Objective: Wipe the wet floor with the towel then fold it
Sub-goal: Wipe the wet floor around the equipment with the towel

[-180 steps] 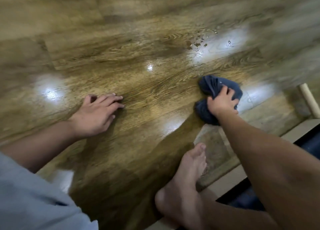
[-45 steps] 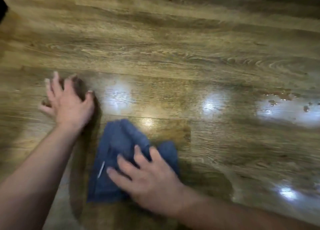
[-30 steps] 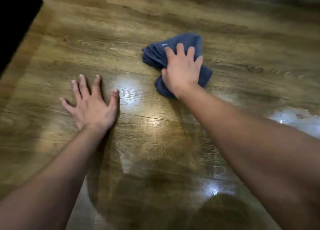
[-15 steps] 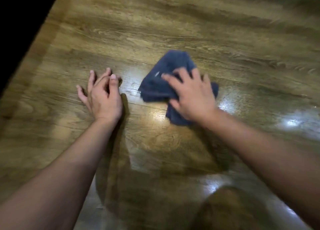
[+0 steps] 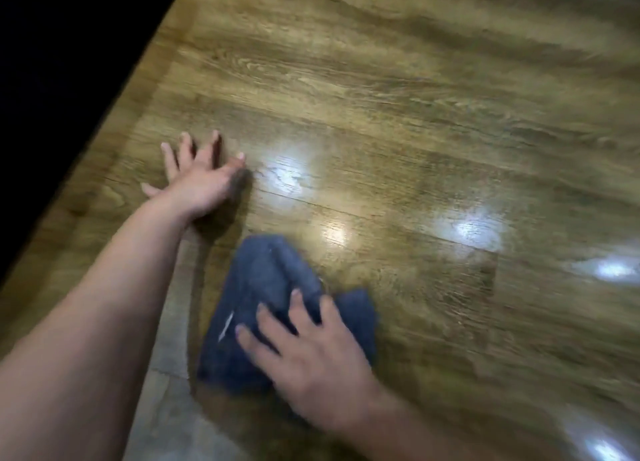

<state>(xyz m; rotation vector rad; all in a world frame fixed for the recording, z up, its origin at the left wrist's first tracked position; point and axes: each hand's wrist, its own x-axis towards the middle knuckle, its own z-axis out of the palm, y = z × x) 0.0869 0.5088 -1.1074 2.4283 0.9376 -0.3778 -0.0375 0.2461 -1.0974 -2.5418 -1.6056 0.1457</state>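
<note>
A crumpled dark blue towel (image 5: 263, 294) lies on the glossy wood-plank floor (image 5: 398, 121) in the lower middle of the head view. My right hand (image 5: 311, 363) presses down on the towel's near right part with spread, fairly straight fingers. My left hand (image 5: 199, 178) rests flat on the floor farther away and to the left, fingers splayed, apart from the towel. The floor shines with bright light reflections around the towel; the frame is motion-blurred.
A black area (image 5: 62, 79) fills the upper left corner, bordered by a diagonal floor edge. A paler grey strip of floor (image 5: 169, 391) runs under my left forearm. Open planks stretch away ahead and to the right.
My right hand has dragged the towel back toward me and down in the view. My left hand stays planted on the floor, fingers spreading wider.
</note>
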